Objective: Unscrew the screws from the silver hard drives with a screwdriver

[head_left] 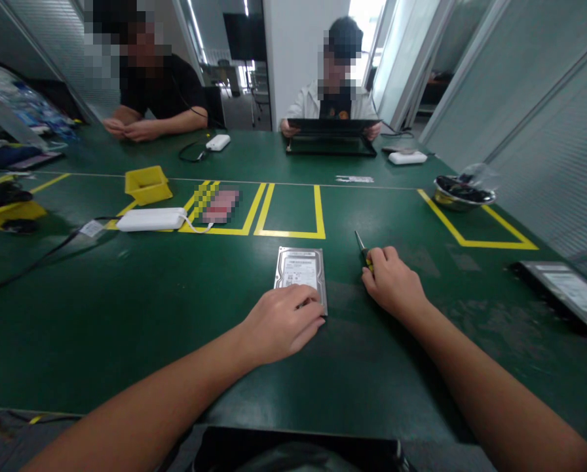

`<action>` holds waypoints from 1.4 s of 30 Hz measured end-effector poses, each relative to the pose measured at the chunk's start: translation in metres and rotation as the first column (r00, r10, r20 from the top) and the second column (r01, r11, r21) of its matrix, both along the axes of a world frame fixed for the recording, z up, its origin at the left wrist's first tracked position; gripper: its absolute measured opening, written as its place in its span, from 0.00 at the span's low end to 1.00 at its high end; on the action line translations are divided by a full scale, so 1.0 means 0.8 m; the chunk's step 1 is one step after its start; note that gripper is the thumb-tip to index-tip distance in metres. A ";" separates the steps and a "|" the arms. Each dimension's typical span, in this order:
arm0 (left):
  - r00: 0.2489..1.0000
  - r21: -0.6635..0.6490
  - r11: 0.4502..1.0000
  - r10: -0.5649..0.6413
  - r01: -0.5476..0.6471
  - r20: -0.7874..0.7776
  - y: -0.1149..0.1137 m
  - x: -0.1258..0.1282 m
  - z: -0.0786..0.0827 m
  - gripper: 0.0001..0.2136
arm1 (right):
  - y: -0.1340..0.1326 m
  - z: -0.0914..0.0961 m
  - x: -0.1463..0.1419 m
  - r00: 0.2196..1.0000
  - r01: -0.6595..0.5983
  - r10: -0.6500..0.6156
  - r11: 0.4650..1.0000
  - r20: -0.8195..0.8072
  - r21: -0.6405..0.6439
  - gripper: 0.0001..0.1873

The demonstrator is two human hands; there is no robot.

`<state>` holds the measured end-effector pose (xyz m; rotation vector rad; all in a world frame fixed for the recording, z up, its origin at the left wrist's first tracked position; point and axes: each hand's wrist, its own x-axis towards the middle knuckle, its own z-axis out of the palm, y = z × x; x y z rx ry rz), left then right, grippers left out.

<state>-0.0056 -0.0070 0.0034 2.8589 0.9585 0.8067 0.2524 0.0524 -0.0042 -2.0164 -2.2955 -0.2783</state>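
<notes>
A silver hard drive [301, 265] with a white label lies flat on the green table in front of me. Over its near end lies my left hand [289, 321], fingers bent round the drive and covering the lower part of the label. To the right of the drive, my right hand [392, 278] is closed on a screwdriver [360, 242]. Its thin metal shaft points away from me and to the left, and most of the yellow and black handle is hidden in the fingers.
Yellow tape marks outlines on the table [175, 341]. Further off are a yellow bin [149, 186], a white power bank [151, 219] with a cable, and a metal bowl [463, 193] of dark parts. Another drive [568, 292] lies right. Two people sit opposite, one holding a black frame [331, 137].
</notes>
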 end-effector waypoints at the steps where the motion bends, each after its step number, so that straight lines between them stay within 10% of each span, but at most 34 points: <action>1: 1.000 -0.006 1.000 0.007 -0.007 0.011 -0.001 0.001 0.001 0.09 | 0.000 0.000 0.000 1.000 -0.002 0.002 1.000 -0.001 0.001 0.12; 10: 0.989 -0.052 0.992 0.117 -0.113 0.085 -0.003 0.009 0.011 0.10 | -0.002 -0.001 -0.001 1.000 -0.014 0.014 1.000 -0.009 -0.007 0.14; 18: 0.905 -0.200 0.890 0.424 -0.409 0.037 0.018 0.011 0.026 0.39 | -0.004 0.003 0.000 0.998 -0.039 0.038 0.999 -0.054 -0.018 0.25; 42: 0.764 -0.264 0.751 0.453 -0.605 -0.460 0.068 0.077 0.040 0.45 | -0.006 0.007 0.013 0.988 -0.061 0.057 0.998 -0.141 -0.027 0.30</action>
